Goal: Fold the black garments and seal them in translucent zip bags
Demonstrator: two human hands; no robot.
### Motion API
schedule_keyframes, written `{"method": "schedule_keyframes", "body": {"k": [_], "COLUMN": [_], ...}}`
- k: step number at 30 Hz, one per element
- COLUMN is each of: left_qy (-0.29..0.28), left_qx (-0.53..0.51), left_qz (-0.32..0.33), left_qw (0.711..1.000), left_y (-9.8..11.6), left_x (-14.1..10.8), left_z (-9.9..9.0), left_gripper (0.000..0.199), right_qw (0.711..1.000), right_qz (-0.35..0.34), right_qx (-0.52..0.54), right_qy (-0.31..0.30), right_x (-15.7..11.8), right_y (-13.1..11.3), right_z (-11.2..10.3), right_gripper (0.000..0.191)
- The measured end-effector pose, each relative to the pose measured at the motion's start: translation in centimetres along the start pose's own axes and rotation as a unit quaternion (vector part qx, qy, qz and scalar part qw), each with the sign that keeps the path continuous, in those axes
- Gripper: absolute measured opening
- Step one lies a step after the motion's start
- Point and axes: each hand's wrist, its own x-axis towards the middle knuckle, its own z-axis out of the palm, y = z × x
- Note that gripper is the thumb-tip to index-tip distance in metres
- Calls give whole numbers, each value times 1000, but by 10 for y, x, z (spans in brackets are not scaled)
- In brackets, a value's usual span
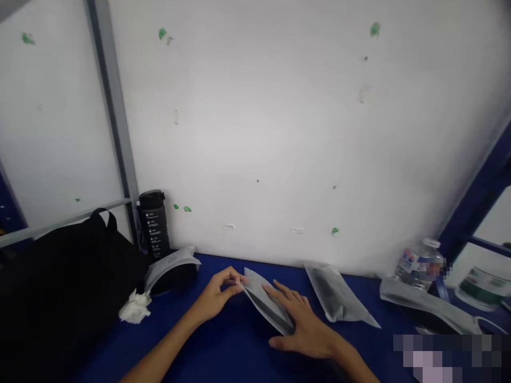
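Note:
A frosted plastic pouch (261,291) with a dark strip along its near side is tilted over the blue tabletop between my hands. My left hand (217,293) pinches its upper left corner between thumb and fingertips. Across the pouch's right part rests my right hand (301,324), fingers stretched out and spread, the thumb apart on the near side. The pouch's lower right end is partly covered by that palm. A second frosted pouch (337,292) with something dark inside lies just right of my right hand.
At left are a black bag (75,282), a black bottle (154,226), a crumpled tissue (136,307) and another frosted pouch (171,266). On the right stand a clear plastic bottle (419,264), a further pouch (429,303) and a white-and-green container (483,287). A white wall (255,133) closes the back.

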Motion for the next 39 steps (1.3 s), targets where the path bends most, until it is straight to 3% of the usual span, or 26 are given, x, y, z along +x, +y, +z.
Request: {"method": "schedule_keyframes", "body": {"k": [4,7,10,12,13,14,16,19,23,29,35,39], "left_qy": [76,147,161,159,159,157,151,136,121,126,110,105], "left_qx": [62,85,97,105,107,110,117,126,138,136,157,175], "left_qz": [-13,-36,-38,-35,-37,-41,-48,-51,-45,-40,-29,-18], "left_qw": [995,985,981,981,981,981,980,981,982,982,981,979], "left_y": [-11,-20,-25,-27,-28,-29,-30,-30,-27,-27,-27,-26], "left_x": [0,0,0,0,0,0,-1,-2,-3,-2,-5,-7], "left_z": [8,13,14,14,14,14,15,18,20,18,21,24], "left_gripper": [33,38,32,28,27,26,23,22,22,23,21,24], "right_qw": [996,972,886,833,827,839,874,871,868,902,882,875], "right_qz": [-13,-12,99,192,227,249,294,358,383,319,347,338], "right_qx": [-28,-90,-189,-229,-240,-250,-254,-272,-266,-255,-312,-341], "right_qy": [81,215,411,466,455,415,292,196,171,141,70,63], "right_x": [7,11,11,10,9,8,5,5,6,0,-8,-16], "right_y": [-1,3,18,36,48,60,85,107,105,83,67,69], "right_z": [16,10,-7,-13,-12,-9,2,19,17,-2,-6,-9], "right_gripper": [85,77,70,74,78,82,86,86,82,88,81,81]}}
